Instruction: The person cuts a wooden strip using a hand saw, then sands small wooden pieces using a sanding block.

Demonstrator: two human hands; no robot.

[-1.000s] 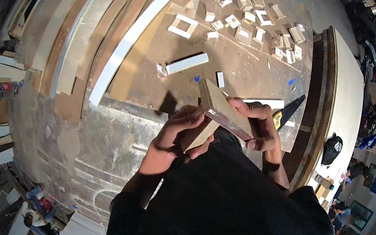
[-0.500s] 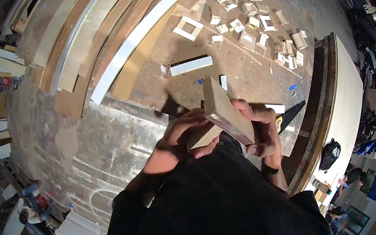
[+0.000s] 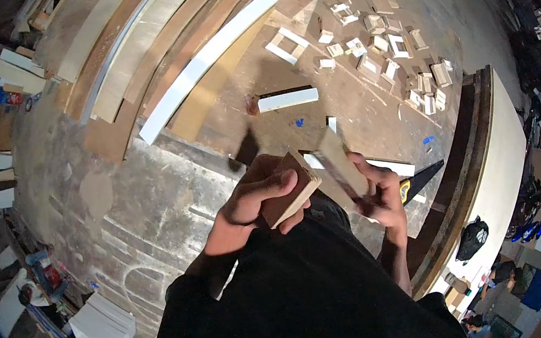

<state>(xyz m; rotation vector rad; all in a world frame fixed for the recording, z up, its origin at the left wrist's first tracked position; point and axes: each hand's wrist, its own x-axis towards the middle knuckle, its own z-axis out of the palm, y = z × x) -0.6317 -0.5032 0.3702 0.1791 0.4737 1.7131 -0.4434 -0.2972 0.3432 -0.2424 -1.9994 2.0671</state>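
My left hand (image 3: 247,199) is closed around a short wooden block (image 3: 294,192), thumb on its brown face and its pale edge turned up toward me. In my right hand (image 3: 386,188) is a longer piece of wood (image 3: 340,160), gripped along its right side and slightly blurred. A narrow gap separates the two pieces. Beyond them on the floor lies a white-faced wooden strip (image 3: 289,99). Just right of my right hand rests a handsaw (image 3: 424,180) with a yellow and black handle.
Several long boards (image 3: 202,65) lie at the upper left. Small cut wood pieces (image 3: 377,45) are scattered at the upper right. A long pale panel (image 3: 490,174) runs down the right side with a black bag (image 3: 473,239) on it. People (image 3: 500,275) are at the lower right.
The two wooden pieces were touching and have come apart. The left block has turned so its brown face shows, and the right piece has tilted and shifted slightly right.
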